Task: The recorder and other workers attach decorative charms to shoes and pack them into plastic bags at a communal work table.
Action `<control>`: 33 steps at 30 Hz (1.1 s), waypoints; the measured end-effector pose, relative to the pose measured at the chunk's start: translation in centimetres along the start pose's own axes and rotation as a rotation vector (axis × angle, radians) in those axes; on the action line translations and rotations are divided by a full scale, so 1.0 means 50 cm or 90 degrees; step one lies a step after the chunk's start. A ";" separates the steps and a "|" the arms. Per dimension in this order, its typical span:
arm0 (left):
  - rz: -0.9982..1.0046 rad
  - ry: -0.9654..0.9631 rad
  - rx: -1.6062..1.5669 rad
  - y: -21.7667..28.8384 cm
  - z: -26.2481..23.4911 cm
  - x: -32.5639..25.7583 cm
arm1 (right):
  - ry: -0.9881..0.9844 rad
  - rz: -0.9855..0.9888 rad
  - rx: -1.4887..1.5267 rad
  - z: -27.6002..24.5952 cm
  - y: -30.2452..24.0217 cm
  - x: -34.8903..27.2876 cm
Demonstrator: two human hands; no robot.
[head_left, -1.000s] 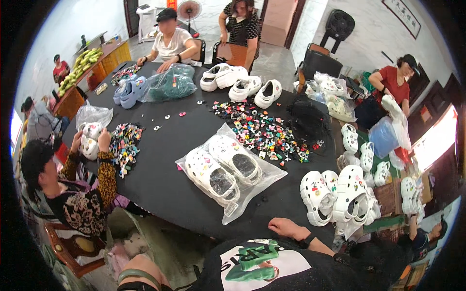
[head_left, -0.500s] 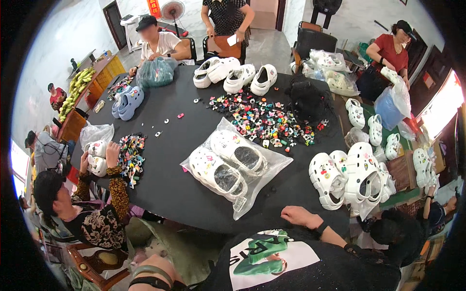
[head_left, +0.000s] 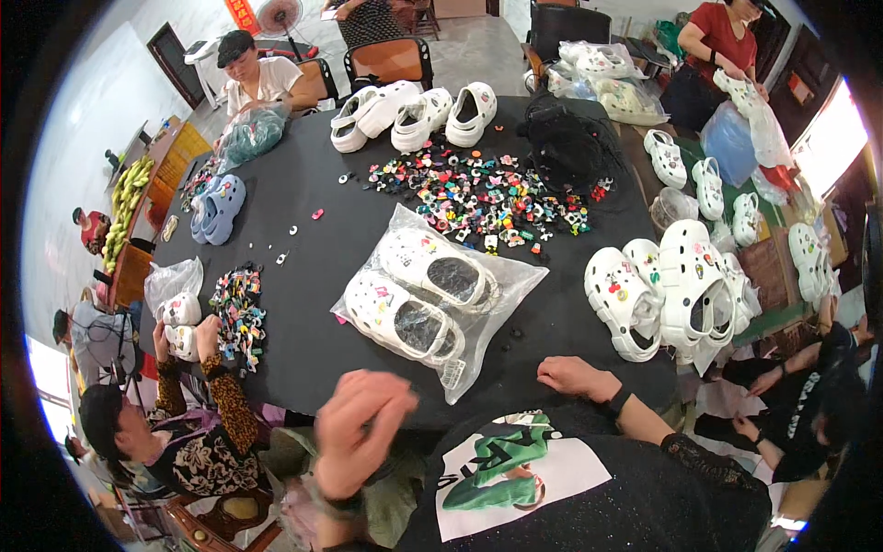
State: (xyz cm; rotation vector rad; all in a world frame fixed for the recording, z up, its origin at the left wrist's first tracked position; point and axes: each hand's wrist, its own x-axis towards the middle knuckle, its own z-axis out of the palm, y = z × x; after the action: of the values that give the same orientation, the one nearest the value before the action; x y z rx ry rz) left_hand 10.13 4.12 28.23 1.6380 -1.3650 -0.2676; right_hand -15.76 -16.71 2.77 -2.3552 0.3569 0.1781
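Observation:
My left hand (head_left: pixel 363 428) is raised over the near table edge, blurred by motion, its fingers bent; whether they grip anything does not show. On the table's near edge rests my right hand (head_left: pixel 578 377), palm down, fingers curled in, no object visible in it. Ahead of both hands lies a clear plastic bag (head_left: pixel 501 290) holding a pair of white clogs (head_left: pixel 391 308) decorated with small colourful charms. Several more white clogs with charms (head_left: pixel 625 308) stand to the right of my right hand. Neither hand touches the bag or the clogs.
A wide heap of colourful shoe charms (head_left: pixel 478 202) covers the far middle of the black table (head_left: pixel 303 304), beside a black bag (head_left: pixel 570 143). White clogs (head_left: pixel 418 120) and blue clogs (head_left: pixel 219 210) stand farther off. At left, a co-worker's hands (head_left: pixel 207 336) hold bagged white clogs.
My left hand has come up from the lower left to above the table edge. My right hand stays at the edge. The view has shifted slightly; the bagged clogs lie as before.

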 end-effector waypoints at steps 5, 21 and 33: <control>-0.074 -0.128 0.148 -0.187 0.200 -0.071 | 0.036 -0.076 -0.054 -0.042 -0.045 0.041; -0.060 -0.177 0.363 -0.298 0.307 -0.142 | 0.188 -0.122 -0.124 -0.068 -0.163 0.131; 0.020 -0.155 0.308 -0.346 0.319 -0.190 | 0.184 0.289 0.373 -0.044 -0.045 0.178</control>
State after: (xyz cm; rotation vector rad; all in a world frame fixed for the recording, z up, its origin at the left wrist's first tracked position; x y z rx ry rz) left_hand 7.13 2.65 3.09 2.0261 -1.7353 -0.1249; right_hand -6.56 -18.49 3.75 -1.6924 0.9469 -0.0550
